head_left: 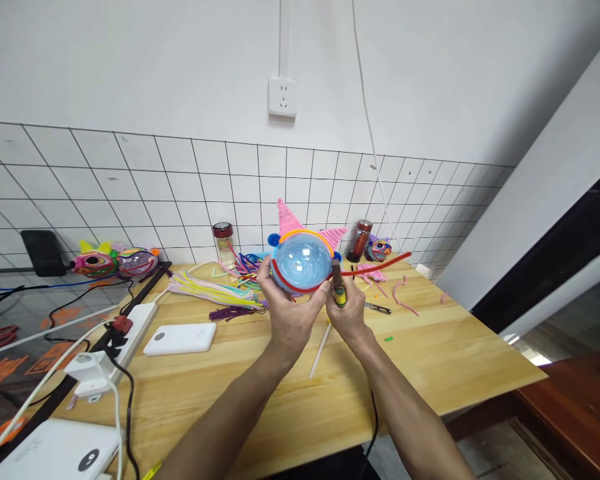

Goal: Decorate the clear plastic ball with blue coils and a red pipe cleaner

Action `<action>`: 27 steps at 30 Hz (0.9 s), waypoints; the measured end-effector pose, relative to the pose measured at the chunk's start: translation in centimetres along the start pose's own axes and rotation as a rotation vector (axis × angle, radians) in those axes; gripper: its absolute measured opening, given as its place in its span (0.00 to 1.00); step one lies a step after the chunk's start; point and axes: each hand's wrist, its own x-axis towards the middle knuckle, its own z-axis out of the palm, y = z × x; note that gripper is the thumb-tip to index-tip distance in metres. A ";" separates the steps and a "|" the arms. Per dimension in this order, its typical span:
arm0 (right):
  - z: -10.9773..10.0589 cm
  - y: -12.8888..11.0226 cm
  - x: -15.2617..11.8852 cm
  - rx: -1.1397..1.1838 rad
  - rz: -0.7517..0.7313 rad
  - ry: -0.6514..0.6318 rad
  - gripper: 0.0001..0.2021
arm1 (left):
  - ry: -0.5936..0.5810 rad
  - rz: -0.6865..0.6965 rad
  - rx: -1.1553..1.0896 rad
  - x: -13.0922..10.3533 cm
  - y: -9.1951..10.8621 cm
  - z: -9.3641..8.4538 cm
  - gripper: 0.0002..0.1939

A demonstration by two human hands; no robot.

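A round, clear bluish craft piece (304, 263) with pink pointed ears, an orange strip on top and blue pompoms at its sides is held up over the table. My left hand (291, 317) is wrapped round its lower left side, fingers closed on it. At its lower right, my right hand (349, 312) grips a glue gun (339, 287) with a dark nozzle end and yellow label; a white glue stick sticks out below. Along the bottom of the piece runs a red pipe cleaner (380, 265), whose free end reaches out to the right.
Colourful pipe cleaners (207, 290) and two lidded bottles stand or lie behind my hands. A white power bank (180, 339), power strip (130, 347) and cables are at the left. A utility knife (379, 308) lies right. Finished craft figures (97, 260) sit far left and back right.
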 end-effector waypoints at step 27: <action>-3.7 7.9 -1.6 -0.128 0.135 -0.234 0.29 | 0.028 -0.052 0.080 1.2 -3.0 0.2 0.48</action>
